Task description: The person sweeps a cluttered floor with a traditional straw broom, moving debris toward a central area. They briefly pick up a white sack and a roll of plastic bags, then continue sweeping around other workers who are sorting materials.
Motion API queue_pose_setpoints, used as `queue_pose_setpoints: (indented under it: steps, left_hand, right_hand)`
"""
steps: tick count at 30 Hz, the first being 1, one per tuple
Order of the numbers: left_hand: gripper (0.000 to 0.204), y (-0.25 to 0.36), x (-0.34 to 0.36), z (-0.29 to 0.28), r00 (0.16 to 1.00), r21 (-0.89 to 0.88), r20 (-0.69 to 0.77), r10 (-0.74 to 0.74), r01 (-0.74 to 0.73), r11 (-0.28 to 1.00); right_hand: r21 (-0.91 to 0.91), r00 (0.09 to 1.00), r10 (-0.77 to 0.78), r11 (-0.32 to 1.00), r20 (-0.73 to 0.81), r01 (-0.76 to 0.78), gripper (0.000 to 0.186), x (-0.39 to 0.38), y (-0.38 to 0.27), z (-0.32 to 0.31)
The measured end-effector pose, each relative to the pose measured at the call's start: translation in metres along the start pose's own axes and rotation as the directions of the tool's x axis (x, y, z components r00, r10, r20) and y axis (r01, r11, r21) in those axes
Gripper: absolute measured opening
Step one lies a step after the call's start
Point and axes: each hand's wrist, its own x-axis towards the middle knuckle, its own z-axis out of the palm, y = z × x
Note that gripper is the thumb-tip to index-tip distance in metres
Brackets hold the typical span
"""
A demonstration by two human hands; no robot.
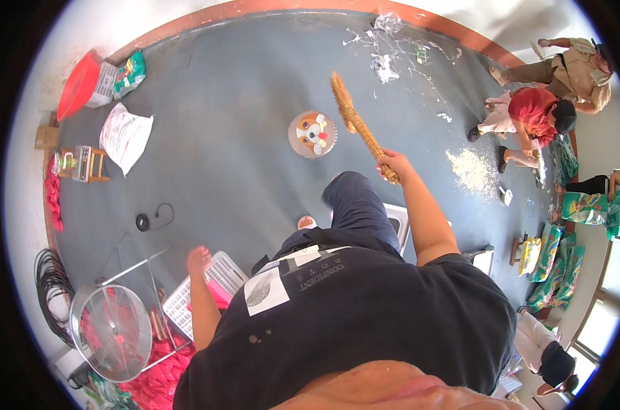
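Observation:
My right hand (395, 165) grips the lower end of a straw hand broom (366, 131). Its bound yellow handle slants up and away to the left, and its reddish-brown brush end points to the far side. Beyond my legs, left of the broom, a round piece with a dog-face picture (312, 134) sits on the grey floor; I cannot tell whether it is a mat or a stool top. My left hand (199, 260) hangs at my left side, fingers loosely apart and holding nothing. Beside it stands a white plastic basket (226, 272) with pink material inside.
A large fan (112, 335) and a black cable (144, 221) lie to the left. A white sack (125, 139) and red basin (79, 87) stand far left. At right, a crouching person (532, 113) is near scattered pale scraps (472, 171). Plastic litter (385, 68) lies far off.

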Motion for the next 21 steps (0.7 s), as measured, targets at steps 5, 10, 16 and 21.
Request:
queue_pose_setpoints:
  steps: [5, 10, 16, 21]
  left_hand:
    - [0.017, 0.113, 0.05, 0.091, 0.973, 0.271, 0.212, 0.087, -0.144, 0.952]
    - [0.014, 0.077, 0.098, 0.143, 0.924, 0.696, 0.373, 0.078, -0.335, 0.635]
    - [0.017, 0.124, 0.113, 0.193, 0.88, 0.633, 0.472, 0.055, -0.381, 0.674]
    - [0.021, 0.258, 0.121, 0.3, 0.931, 0.411, 0.253, -0.262, 0.142, 0.901]
  right_hand:
    - [0.075, 0.986, 0.078, 0.993, 0.149, -0.09, 0.041, 0.114, -0.072, 0.016]
    - [0.155, 0.958, 0.243, 0.952, 0.153, -0.266, 0.022, 0.267, -0.135, -0.052]
    - [0.277, 0.911, 0.373, 0.907, -0.176, -0.317, 0.015, 0.355, -0.217, -0.191]
    - [0.082, 0.948, 0.141, 0.989, -0.286, -0.122, 0.021, 0.351, -0.293, -0.206]
